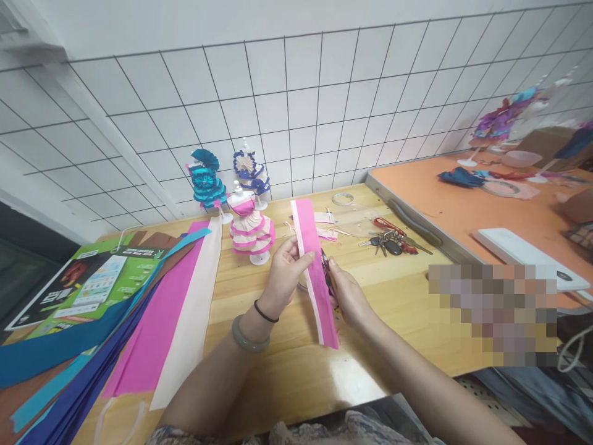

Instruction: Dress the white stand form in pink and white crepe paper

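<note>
My left hand (290,272) pinches a long pink crepe-paper strip (310,228) with a white edge between thumb and fingers. The strip stands nearly upright above the wooden table. Against its right side, my right hand (349,293) is closed around dark-handled scissors (325,262), whose blades are mostly hidden by the strip and fingers. Just beyond my left hand, a miniature dress form (250,225) wears a white ruffled dress with pink trim. Small pink-and-white cut pieces (327,233) lie behind the strip.
Teal (207,179) and blue-trimmed (252,170) doll dresses stand by the grid wall. Coloured paper strips (162,321) cover the left side. Keys (393,244) and a tape roll (343,198) lie behind. An orange table (417,179) adjoins on the right, holding a white device (528,253).
</note>
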`<state>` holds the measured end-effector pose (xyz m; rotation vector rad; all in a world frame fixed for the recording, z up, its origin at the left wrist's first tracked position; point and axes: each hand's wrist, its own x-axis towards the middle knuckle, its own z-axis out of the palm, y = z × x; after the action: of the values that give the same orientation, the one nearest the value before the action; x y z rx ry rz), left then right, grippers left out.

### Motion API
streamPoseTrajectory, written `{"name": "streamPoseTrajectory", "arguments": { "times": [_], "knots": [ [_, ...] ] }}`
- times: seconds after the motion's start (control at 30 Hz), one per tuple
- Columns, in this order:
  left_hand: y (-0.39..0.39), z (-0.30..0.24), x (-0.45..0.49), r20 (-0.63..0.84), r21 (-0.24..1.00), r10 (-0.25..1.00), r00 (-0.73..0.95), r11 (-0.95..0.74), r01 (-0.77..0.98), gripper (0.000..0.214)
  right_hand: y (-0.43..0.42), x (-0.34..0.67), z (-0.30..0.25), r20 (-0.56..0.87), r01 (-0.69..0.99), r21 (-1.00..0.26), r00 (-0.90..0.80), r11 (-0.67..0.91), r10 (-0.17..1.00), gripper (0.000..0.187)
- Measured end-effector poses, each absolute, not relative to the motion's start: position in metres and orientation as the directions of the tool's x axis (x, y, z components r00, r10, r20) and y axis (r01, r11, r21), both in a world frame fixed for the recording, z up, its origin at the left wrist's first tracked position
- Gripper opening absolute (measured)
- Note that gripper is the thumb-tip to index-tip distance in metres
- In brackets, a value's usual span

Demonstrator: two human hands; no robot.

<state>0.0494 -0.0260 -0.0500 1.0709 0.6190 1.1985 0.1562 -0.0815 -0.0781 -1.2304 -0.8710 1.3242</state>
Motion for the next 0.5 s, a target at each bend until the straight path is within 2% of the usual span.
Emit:
{"name": "streamPoseTrajectory", "arguments": {
  "times": [0.5],
  "knots": [
    [-0.0307,-0.0510,0.0541,0.148,0.940,0.947,0.284,-0.046,-0.337,0.035,-0.0780,0.1553,-0.0713,-0.139,-0.228,-0.968,0.149,-0.103,0.979,0.051]
  ]
}}
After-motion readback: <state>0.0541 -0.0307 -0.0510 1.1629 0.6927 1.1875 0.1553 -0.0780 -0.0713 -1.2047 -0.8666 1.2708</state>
